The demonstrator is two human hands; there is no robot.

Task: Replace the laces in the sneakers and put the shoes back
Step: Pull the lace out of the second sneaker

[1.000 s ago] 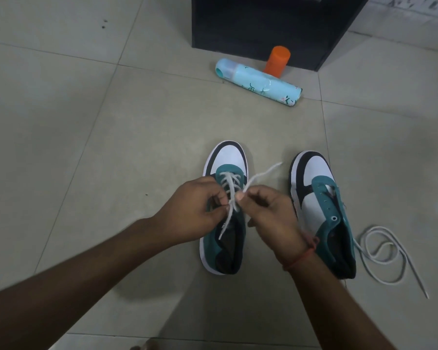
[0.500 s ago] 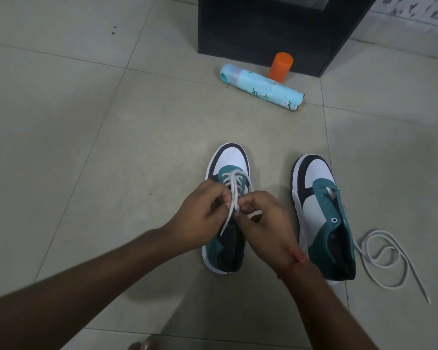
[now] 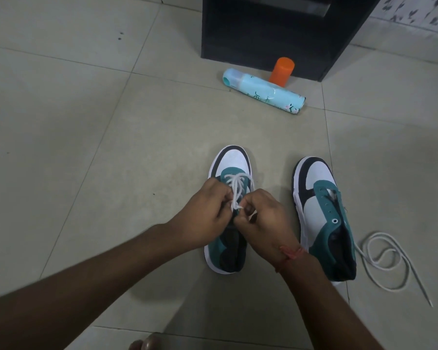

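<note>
Two white, black and teal sneakers stand side by side on the tiled floor. The left sneaker has a white lace threaded through its eyelets. My left hand and my right hand meet over its tongue, each pinching the lace. The lace ends between the fingers are mostly hidden. The right sneaker has bare eyelets. A loose white lace lies coiled on the floor to its right.
A light blue spray can lies on its side beyond the shoes, with an orange cylinder standing behind it. A black cabinet stands at the back. A toe shows at the bottom edge.
The free lace end that stuck out to the right a second ago has been drawn in. Both hands have closed together over the left sneaker's tongue.
</note>
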